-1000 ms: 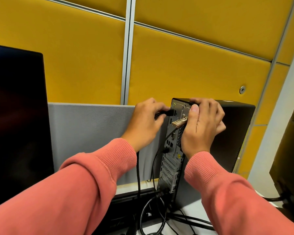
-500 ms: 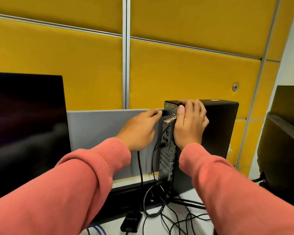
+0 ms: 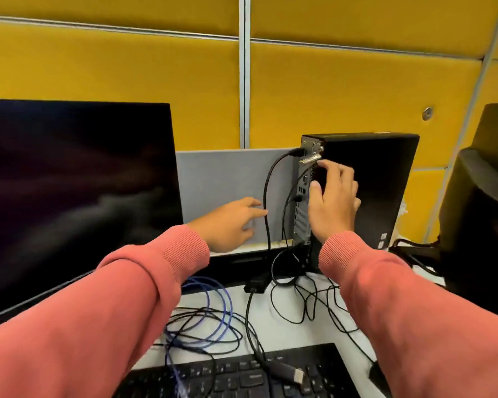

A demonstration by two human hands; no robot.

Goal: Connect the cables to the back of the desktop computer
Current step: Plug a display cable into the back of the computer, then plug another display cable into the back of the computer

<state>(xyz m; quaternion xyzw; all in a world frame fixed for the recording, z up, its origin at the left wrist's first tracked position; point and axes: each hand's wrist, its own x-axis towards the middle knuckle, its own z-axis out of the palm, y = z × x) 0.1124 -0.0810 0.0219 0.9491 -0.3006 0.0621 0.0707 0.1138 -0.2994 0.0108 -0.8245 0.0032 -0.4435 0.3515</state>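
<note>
Black tower (image 3: 368, 193) upright right of centre, rear panel (image 3: 305, 196) facing left. Black cable (image 3: 266, 202) plugged in near panel's top, looping down past grey divider (image 3: 227, 193) to desk (image 3: 285, 326). Left hand (image 3: 230, 222) at centre, fingers relaxed and outstretched, tips touching that cable, gripping nothing. Right hand (image 3: 332, 199) against tower's rear edge, fingers loosely spread, grasping nothing. Dark monitor (image 3: 75, 191) filling left of frame. Blue cable (image 3: 213, 305) coiled lower centre among black wires. Loose plug (image 3: 296, 376) lying on keyboard (image 3: 242, 377) at bottom. Yellow wall panels (image 3: 357, 96) across top.
</note>
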